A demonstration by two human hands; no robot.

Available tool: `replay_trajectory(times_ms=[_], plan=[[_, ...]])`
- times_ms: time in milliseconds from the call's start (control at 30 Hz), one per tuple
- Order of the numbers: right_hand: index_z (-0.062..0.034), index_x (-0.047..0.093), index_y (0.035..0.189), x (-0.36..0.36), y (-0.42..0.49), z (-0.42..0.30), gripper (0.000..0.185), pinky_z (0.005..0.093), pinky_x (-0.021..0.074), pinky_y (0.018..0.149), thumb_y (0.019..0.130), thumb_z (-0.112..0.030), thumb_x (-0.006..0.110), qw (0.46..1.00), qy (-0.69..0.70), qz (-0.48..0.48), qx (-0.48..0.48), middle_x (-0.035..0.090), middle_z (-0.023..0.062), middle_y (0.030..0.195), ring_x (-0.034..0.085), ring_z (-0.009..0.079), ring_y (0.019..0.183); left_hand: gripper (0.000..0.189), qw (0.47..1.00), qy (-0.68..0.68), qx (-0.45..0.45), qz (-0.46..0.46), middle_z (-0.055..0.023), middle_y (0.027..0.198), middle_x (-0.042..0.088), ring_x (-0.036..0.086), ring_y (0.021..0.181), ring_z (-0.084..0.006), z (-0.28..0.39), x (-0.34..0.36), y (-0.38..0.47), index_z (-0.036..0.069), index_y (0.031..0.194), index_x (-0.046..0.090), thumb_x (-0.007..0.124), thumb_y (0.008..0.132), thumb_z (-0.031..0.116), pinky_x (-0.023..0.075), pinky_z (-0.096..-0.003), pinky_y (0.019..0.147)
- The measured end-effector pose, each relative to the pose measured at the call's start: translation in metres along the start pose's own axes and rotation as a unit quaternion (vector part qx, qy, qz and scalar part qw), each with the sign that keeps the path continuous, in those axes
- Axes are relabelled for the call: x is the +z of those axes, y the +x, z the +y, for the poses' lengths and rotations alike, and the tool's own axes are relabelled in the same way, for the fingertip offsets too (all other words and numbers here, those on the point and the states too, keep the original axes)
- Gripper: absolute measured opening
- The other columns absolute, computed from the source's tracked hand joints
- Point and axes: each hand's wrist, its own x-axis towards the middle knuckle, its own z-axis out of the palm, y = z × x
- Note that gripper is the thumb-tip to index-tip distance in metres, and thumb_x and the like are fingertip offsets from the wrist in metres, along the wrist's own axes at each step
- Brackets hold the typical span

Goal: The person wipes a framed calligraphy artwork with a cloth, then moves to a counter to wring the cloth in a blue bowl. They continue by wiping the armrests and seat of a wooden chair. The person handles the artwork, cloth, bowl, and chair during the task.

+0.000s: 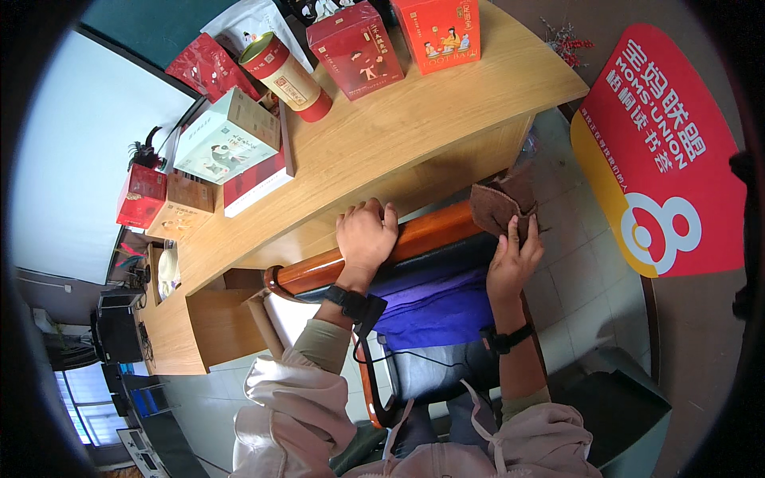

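Observation:
Before me stands a chair with a glossy reddish-brown wooden top rail (433, 230) and a black seat (439, 370). My left hand (367, 236) lies over the rail left of its middle, fingers curled over the far side and partly hidden. At the rail's right end, a brown cloth (496, 209) covers the corner. My right hand (515, 260) pinches the near edge of this cloth between thumb and fingers. A purple cloth (433, 310) is spread below the rail, between my forearms. Both wrists wear black straps, and a thin black cable hangs from the left one.
Just beyond the chair is a wooden desk (382, 140). It carries a red box (358, 54), an orange-red box (439, 36), a cylindrical canister (287, 77) and a pale green box (230, 137). A red sign (669, 149) with writing stands right; a dark bin-like container (615, 412) is lower right.

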Motion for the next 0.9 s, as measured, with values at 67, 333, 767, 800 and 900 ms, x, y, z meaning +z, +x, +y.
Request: replay_trajectory(times_ms=[67, 333, 767, 800, 900], plan=[[0.0009, 0.061, 0.121, 0.000, 0.000, 0.000, 0.032, 0.0459, 0.0437, 0.090, 0.096, -0.019, 0.056, 1.000, 0.003, -0.011, 0.025, 0.046, 0.0215, 0.133, 0.048, 0.0372, 0.107, 0.035, 1.000, -0.001, -0.005, -0.005, -0.0189, 0.087, 0.067, 0.061, 0.091, -0.0367, 0.000, 0.001, 0.000, 0.005, 0.083, 0.063, 0.049, 0.091, 0.036, 0.0433, -0.0479, 0.084], [0.0006, 0.065, 0.095, -0.011, 0.023, -0.005, 0.024, 0.0445, 0.0453, 0.079, 0.096, -0.021, 0.055, 0.998, -0.016, -0.027, 0.051, 0.057, 0.0176, 0.109, 0.054, 0.0346, 0.095, 0.038, 1.000, 0.011, -0.001, -0.002, -0.0156, 0.088, 0.067, 0.061, 0.090, -0.0339, 0.000, 0.004, 0.001, 0.005, 0.081, 0.064, 0.049, 0.090, 0.038, 0.0433, -0.0467, 0.083], [-0.0031, 0.056, 0.112, -0.071, -0.015, -0.009, 0.032, 0.0357, 0.0482, 0.080, 0.102, -0.030, 0.042, 0.565, 0.579, -0.118, 0.576, 0.058, 0.0094, 0.097, 0.058, 0.0207, 0.089, 0.037, 1.000, 0.016, -0.002, -0.006, -0.0163, 0.087, 0.067, 0.062, 0.089, -0.0342, 0.003, -0.001, 0.001, 0.004, 0.081, 0.065, 0.049, 0.090, 0.036, 0.0439, -0.0474, 0.082], [-0.0030, 0.056, 0.115, -0.071, -0.011, -0.010, 0.033, 0.0358, 0.0476, 0.084, 0.102, -0.030, 0.043, 0.633, 0.568, -0.107, 0.515, 0.058, 0.0099, 0.100, 0.058, 0.0217, 0.092, 0.037, 1.000, 0.018, -0.001, -0.003, -0.0164, 0.087, 0.067, 0.062, 0.089, -0.0342, 0.003, -0.001, 0.000, 0.004, 0.081, 0.065, 0.049, 0.090, 0.036, 0.0440, -0.0475, 0.082], [-0.0026, 0.057, 0.121, -0.053, 0.007, -0.012, 0.030, 0.0402, 0.0435, 0.093, 0.097, -0.021, 0.054, 0.858, 0.436, -0.049, 0.267, 0.054, 0.0136, 0.116, 0.054, 0.0281, 0.106, 0.037, 1.000, 0.020, -0.009, -0.014, -0.0169, 0.087, 0.067, 0.062, 0.088, -0.0344, 0.004, -0.002, 0.001, 0.004, 0.080, 0.065, 0.049, 0.090, 0.037, 0.0440, -0.0475, 0.082]])
